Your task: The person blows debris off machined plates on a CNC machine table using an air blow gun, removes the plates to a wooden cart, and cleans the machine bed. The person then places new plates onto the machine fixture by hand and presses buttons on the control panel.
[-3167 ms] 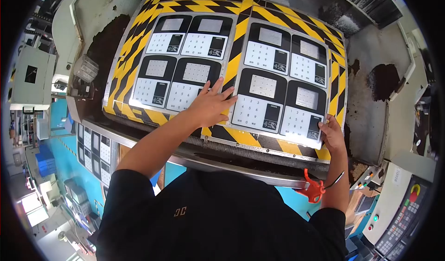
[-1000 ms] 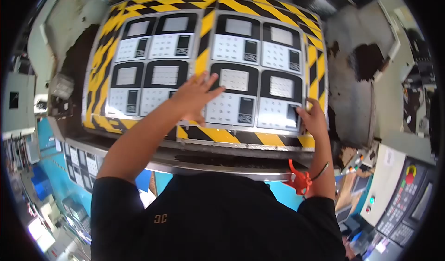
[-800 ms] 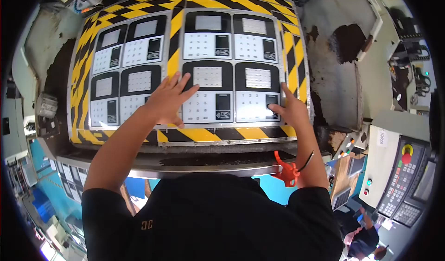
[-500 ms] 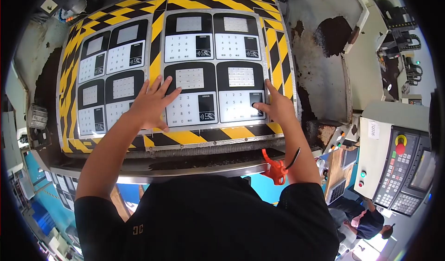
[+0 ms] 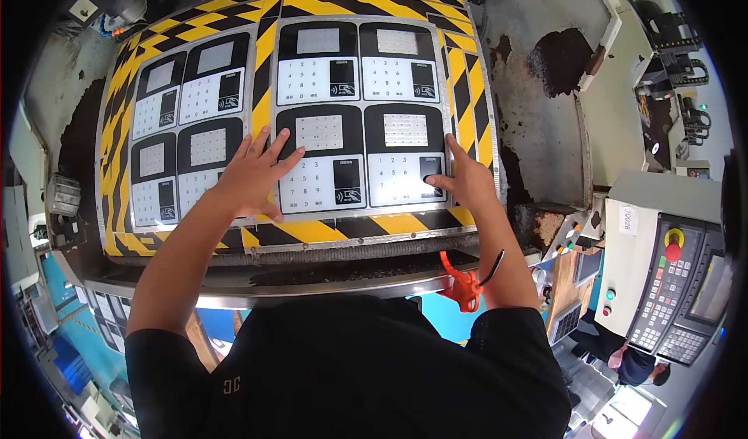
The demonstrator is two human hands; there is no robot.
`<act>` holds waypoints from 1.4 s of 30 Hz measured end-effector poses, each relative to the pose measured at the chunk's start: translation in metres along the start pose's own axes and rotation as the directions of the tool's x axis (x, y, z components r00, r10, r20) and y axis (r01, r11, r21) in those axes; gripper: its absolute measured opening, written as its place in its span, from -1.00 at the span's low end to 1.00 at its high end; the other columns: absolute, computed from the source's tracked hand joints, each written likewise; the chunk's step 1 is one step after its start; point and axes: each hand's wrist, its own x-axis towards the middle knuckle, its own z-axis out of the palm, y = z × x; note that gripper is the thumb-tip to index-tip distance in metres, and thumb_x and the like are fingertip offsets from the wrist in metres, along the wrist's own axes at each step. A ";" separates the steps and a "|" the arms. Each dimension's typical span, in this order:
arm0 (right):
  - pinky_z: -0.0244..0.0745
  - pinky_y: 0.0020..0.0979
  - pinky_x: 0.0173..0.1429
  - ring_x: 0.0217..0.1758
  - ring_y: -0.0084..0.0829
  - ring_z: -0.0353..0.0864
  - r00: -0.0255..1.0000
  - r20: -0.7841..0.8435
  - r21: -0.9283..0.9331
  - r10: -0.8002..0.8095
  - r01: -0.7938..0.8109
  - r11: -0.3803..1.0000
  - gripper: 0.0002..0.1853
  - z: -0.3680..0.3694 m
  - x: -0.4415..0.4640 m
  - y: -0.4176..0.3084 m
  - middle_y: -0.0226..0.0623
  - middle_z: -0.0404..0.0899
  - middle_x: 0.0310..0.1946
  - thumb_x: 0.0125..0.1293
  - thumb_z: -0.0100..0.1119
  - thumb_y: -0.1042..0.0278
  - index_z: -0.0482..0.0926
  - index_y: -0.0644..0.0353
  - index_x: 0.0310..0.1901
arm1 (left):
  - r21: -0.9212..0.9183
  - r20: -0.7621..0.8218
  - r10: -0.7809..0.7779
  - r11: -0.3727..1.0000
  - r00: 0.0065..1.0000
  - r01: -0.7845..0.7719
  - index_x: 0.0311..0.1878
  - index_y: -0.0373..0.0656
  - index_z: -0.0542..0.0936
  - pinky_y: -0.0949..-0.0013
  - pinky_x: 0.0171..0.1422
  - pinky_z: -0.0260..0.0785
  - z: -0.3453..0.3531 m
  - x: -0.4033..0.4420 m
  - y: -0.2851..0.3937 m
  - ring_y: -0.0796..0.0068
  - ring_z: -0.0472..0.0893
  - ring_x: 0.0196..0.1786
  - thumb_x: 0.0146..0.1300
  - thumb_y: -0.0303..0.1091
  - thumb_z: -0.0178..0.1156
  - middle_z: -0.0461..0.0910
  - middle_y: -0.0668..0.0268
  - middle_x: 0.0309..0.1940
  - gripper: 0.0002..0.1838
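Observation:
A sheet of black-and-white keypad panels (image 5: 319,192) lies flat on a bed edged with yellow-and-black striped tape (image 5: 335,229). Spread over this sheet's lower left edge is my left hand (image 5: 253,176), open, its fingertips on the panel. My right hand (image 5: 467,178) rests open at the lower right edge, with the thumb on the black square of a panel and a finger along the side. To the left lies a second sheet of similar panels (image 5: 154,197), partly covered by my left forearm. Neither hand grips anything.
An orange plastic tool (image 5: 465,287) sits by my right forearm at the machine's front rail (image 5: 351,282). On the right stands a control panel (image 5: 662,291) with a red knob. A rusty metal tray wall (image 5: 538,88) borders the bed. Another person (image 5: 635,366) is at lower right.
Both my hands stay in the same places on the sheet. At lower right, the other person has shifted slightly to the right and is now partly behind the control panel.

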 end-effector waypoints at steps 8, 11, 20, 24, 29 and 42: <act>0.51 -0.17 -0.12 -0.21 -0.04 0.68 0.997 -0.061 0.046 -0.038 0.041 0.998 0.03 0.005 0.000 0.013 0.00 0.65 -0.36 -0.07 0.49 -0.14 0.22 0.02 0.43 | 0.005 -0.024 0.070 0.998 0.997 -0.070 0.52 0.17 0.08 0.01 0.60 -0.24 -0.001 0.001 -0.001 -0.04 -0.16 0.58 -0.38 -0.01 0.62 -0.16 0.06 0.56 0.31; 0.50 -0.18 -0.21 -0.34 -0.09 0.67 0.999 -0.038 0.106 -0.027 0.031 0.994 0.02 0.009 0.002 0.009 -0.08 0.61 -0.51 -0.08 0.51 -0.08 0.23 0.03 0.43 | 0.036 0.004 0.100 0.994 0.995 -0.100 0.53 0.13 0.05 -0.01 0.58 -0.17 -0.002 0.000 -0.010 -0.15 -0.12 0.56 -0.30 -0.12 0.59 -0.16 -0.02 0.55 0.27; 0.47 -0.31 -0.32 -0.52 -0.23 0.59 0.997 -0.078 0.089 -0.025 0.032 0.995 0.05 0.009 0.002 0.005 -0.13 0.54 -0.59 -0.14 0.57 0.02 0.23 0.04 0.43 | 0.016 0.010 0.091 0.996 0.996 -0.091 0.54 0.18 0.01 -0.03 0.60 -0.27 -0.001 -0.001 -0.012 -0.06 -0.18 0.59 -0.22 -0.18 0.56 -0.18 0.06 0.56 0.23; 0.47 -0.30 -0.30 -0.49 -0.22 0.60 0.999 -0.051 0.101 0.001 0.004 0.995 0.05 0.009 0.003 0.003 -0.13 0.55 -0.58 -0.12 0.57 0.03 0.22 0.01 0.44 | 0.024 0.005 0.090 0.996 0.996 -0.090 0.54 0.19 0.01 -0.02 0.61 -0.29 0.002 0.000 -0.014 -0.04 -0.21 0.59 -0.21 -0.16 0.56 -0.19 0.08 0.57 0.22; 0.46 -0.30 -0.28 -0.46 -0.23 0.61 0.998 -0.061 0.083 0.000 0.005 0.997 0.05 0.008 0.002 0.000 -0.13 0.55 -0.58 -0.12 0.57 0.05 0.22 0.02 0.44 | 0.020 0.020 0.091 0.996 0.996 -0.091 0.54 0.22 0.00 0.00 0.61 -0.30 0.000 -0.001 -0.014 -0.04 -0.22 0.59 -0.20 -0.16 0.55 -0.21 0.09 0.57 0.22; 0.44 -0.27 -0.29 -0.49 -0.15 0.55 0.980 -0.176 0.215 0.089 -0.050 0.975 0.07 -0.016 -0.014 0.023 -0.20 0.51 -0.60 -0.03 0.46 -0.10 0.12 0.10 0.46 | 0.021 0.048 0.087 0.996 0.995 -0.088 0.54 0.20 -0.01 -0.01 0.61 -0.28 -0.009 -0.004 -0.012 -0.05 -0.19 0.59 -0.17 -0.13 0.55 -0.21 0.09 0.57 0.21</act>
